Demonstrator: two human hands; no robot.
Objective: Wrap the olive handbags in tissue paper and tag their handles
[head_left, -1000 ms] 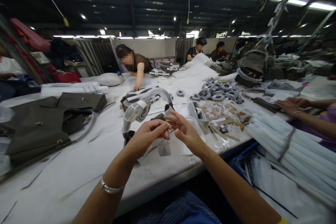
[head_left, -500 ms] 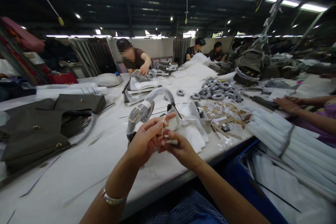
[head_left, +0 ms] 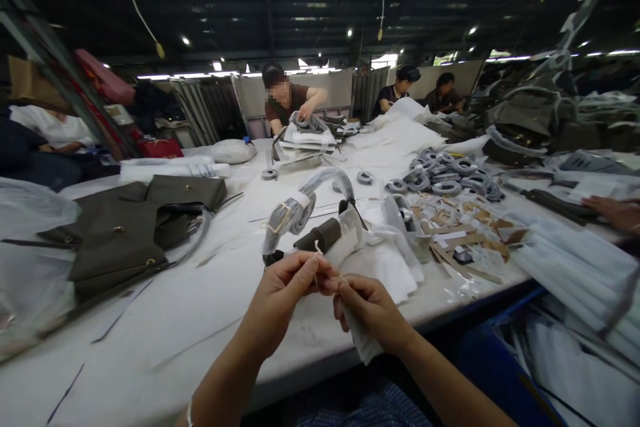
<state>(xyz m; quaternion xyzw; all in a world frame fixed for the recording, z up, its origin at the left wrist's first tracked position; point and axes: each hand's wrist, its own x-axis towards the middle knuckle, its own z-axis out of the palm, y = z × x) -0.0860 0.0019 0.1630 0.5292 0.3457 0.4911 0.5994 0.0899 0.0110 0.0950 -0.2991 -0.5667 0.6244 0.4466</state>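
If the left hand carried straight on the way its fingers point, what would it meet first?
The left hand would most likely meet the right hand first; the two are so close that I can't tell whether they touch.

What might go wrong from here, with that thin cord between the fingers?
The pale cord could slip: it is thin, and the left hand pinches it with just the fingertips. The right hand is so close that the fingers might get in each other's way.

The heap of small packets and brown strips lies near the table edge, so a sleeve might brush some off.
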